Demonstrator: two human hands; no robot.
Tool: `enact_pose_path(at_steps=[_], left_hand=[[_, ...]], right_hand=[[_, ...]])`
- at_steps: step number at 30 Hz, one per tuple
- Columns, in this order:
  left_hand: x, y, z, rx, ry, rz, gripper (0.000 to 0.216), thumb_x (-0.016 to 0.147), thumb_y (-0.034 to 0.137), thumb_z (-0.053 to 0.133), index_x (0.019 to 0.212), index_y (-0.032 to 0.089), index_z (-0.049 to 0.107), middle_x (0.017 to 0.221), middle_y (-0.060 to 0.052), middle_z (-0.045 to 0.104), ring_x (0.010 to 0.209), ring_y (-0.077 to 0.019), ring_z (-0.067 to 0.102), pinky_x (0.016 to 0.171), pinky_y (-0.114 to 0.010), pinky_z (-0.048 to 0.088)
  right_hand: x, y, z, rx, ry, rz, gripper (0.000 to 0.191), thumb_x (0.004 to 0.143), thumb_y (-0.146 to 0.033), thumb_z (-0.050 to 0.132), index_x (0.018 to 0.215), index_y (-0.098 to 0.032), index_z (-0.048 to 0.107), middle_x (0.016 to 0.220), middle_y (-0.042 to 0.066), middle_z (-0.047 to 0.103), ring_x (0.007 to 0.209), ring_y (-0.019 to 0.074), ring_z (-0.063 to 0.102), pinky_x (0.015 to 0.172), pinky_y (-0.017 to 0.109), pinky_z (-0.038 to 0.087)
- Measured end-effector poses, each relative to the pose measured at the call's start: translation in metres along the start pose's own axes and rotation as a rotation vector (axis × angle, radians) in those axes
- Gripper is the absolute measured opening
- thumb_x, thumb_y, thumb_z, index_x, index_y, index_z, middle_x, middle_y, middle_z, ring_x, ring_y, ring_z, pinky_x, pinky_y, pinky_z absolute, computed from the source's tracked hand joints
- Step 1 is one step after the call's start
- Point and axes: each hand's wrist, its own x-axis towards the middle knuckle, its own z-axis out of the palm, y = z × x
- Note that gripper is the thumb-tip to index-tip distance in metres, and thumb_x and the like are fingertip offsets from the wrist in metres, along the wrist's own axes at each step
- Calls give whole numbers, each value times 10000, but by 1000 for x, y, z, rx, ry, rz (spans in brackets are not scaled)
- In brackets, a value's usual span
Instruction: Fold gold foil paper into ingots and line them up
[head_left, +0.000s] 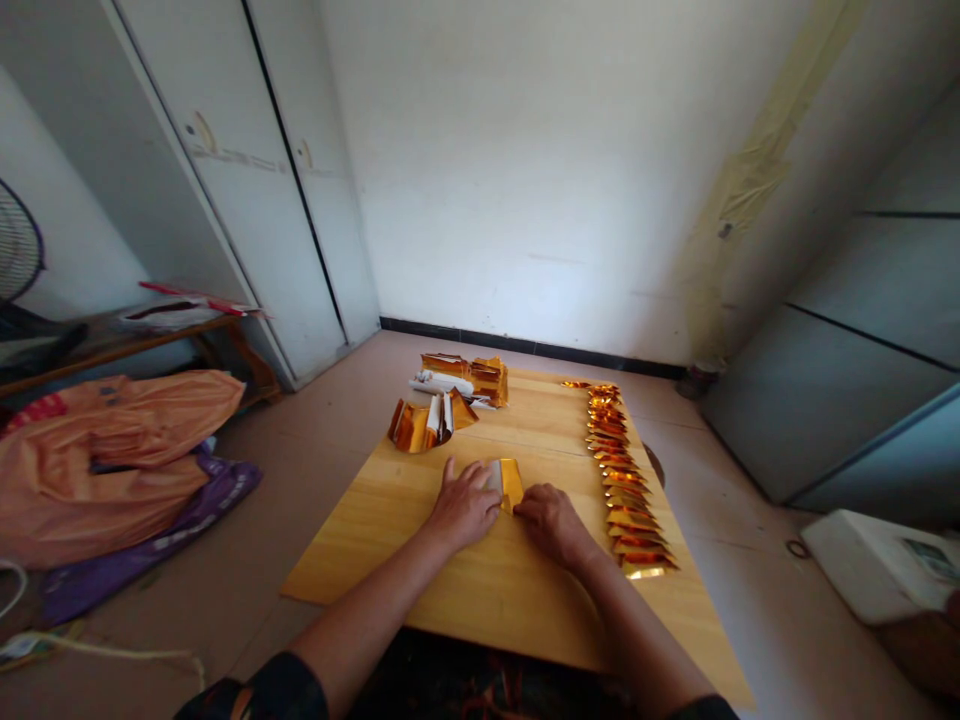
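A small sheet of gold foil paper [511,480] lies on the wooden table [390,560], partly folded. My left hand [465,505] rests flat over its left side, fingers stretched forward and pressing it down. My right hand [551,520] sits at the sheet's lower right corner, with its fingers curled onto the paper's edge. A long row of several folded gold pieces [619,475] runs down the table's right side. Curled gold sheets [427,420] and a stack of gold paper [469,378] lie at the far end.
The table stands low on a tiled floor. Orange and purple bags [112,460] lie at the left, beside a wooden bench [112,345] and white cabinet doors [247,180]. A white box [877,565] sits at the right on the floor.
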Motion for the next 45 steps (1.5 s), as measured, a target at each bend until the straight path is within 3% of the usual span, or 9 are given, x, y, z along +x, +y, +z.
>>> enact_pose_path(at_steps=[5,8,11,16,29,45], left_hand=[[4,-1,0,-8,-13,-9,166,868,293,543,856,250,703,1061,-59,616,1076,-229,496,1004,-501,287],[3,-1,6,-47,-9,-7,189,880,253,525,829,219,704,896,-52,631,927,-185,529,876,-368,395],[0,-2,15,-101,13,25,183,867,185,530,815,212,704,837,-40,636,878,-172,533,796,-315,417],[-3,-3,21,-149,23,91,199,872,169,518,830,219,705,847,-30,656,868,-165,550,779,-306,423],[-17,-18,21,-108,-4,290,274,914,187,457,1142,236,599,1151,-40,636,1054,-167,565,906,-331,421],[-19,-23,8,-56,-63,291,334,876,190,490,1182,292,578,1237,-23,614,1123,-161,545,915,-355,339]], right_hand=[[0,-21,8,-31,4,10,195,871,-194,528,956,-258,691,979,46,628,941,190,515,838,320,371],[0,-21,11,2,43,-24,199,856,-168,538,959,-256,683,1104,44,616,1002,197,504,867,334,367],[0,-14,11,46,66,-76,216,855,-149,529,971,-255,678,1091,44,642,995,197,528,884,347,371],[2,4,9,123,73,-179,204,867,-170,520,969,-246,680,1020,45,672,927,176,572,840,304,408],[6,14,3,40,20,-146,152,859,-325,589,952,-305,707,1049,30,657,946,190,536,818,330,356],[10,15,6,63,34,-108,159,873,-343,564,914,-306,713,1026,19,662,940,181,536,836,330,355]])
